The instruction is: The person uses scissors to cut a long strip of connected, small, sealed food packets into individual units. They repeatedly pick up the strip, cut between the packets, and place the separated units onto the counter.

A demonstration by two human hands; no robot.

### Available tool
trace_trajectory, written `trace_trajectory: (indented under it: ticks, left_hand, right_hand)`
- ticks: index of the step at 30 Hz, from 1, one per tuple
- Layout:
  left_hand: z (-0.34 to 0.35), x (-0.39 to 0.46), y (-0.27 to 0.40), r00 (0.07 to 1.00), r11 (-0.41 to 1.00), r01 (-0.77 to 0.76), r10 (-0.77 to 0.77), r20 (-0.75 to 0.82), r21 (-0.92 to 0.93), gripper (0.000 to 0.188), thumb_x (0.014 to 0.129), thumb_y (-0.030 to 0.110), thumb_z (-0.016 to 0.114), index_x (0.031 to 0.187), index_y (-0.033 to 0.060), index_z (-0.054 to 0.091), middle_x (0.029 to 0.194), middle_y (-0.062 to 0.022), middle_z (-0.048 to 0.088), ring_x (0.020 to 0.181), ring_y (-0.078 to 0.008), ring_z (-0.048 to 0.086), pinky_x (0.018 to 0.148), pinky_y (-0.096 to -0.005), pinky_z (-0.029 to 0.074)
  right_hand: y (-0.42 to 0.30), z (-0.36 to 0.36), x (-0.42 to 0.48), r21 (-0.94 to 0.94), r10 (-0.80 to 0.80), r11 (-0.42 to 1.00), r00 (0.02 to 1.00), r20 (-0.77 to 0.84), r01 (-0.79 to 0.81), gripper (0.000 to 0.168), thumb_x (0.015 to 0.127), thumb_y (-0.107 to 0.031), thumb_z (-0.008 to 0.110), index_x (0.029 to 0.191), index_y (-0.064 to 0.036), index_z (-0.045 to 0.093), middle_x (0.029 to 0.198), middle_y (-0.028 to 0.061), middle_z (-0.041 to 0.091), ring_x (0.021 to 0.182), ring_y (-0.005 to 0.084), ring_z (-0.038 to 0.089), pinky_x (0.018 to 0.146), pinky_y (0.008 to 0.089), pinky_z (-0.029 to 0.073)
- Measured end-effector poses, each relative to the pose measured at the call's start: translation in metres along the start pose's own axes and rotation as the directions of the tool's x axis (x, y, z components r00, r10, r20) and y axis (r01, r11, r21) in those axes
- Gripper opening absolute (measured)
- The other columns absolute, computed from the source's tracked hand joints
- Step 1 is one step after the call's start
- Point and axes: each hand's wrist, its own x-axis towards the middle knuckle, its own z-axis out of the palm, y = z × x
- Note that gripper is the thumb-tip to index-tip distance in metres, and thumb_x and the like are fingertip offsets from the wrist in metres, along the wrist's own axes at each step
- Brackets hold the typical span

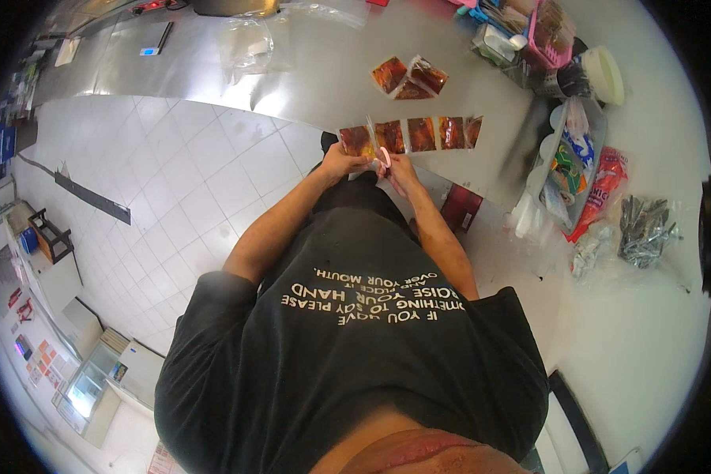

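Observation:
A strip of clear plastic sachets with dark reddish-brown filling (421,134) lies across the edge of the metal table. My left hand (342,163) grips the strip's left end sachet (356,140). In my right hand (398,170) is a pair of scissors with pink handles (385,156); their blades point away from me, at the seam between the first two sachets. How far the blades are apart is too small to tell. Beyond the strip, several separate sachets (413,88) of the same kind lie grouped on the table.
At the right stand a pink basket (552,37), a tub with a pale rim (605,76) and a grey tray of packets (596,127). Bagged black utensils (644,231) lie nearer. A plastic bag (259,46) and a small digital scale (150,51) rest on the metal counter (115,74) at left.

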Motion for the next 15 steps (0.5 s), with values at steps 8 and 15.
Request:
trace_trajectory:
  ticks: [8, 15]
  left_hand:
    - [-0.026, 0.02, 0.018, 0.978, 0.965, -0.181, 0.197, -0.072, 0.191, 0.041, 0.078, 0.016, 0.078, 0.109, -0.0026, 0.058, 0.098, -0.0093, 0.066, 0.084, -0.02, 0.066, 0.073, -0.031, 0.052]
    - [-0.022, 0.065, 0.034, 0.899, 0.963, -0.059, 0.166, -0.406, 0.264, 0.071, 0.073, 0.03, 0.079, 0.128, -0.0055, 0.05, 0.112, -0.0154, 0.064, 0.099, -0.0227, 0.063, 0.078, -0.0351, 0.051]
  right_hand:
    - [-0.031, -0.005, 0.031, -0.004, -0.04, 0.999, 0.999, 0.015, 0.04, 0.022, 0.096, -0.022, 0.056, 0.088, -0.002, 0.059, 0.074, 0.0029, 0.054, 0.063, 0.0141, 0.054, 0.06, 0.0306, 0.045]
    - [-0.04, -0.025, -0.029, 0.127, -0.048, 0.991, 0.992, 0.115, 0.034, 0.031, 0.095, -0.032, 0.059, 0.085, -0.003, 0.058, 0.076, 0.0042, 0.053, 0.067, 0.0153, 0.052, 0.063, 0.03, 0.043]
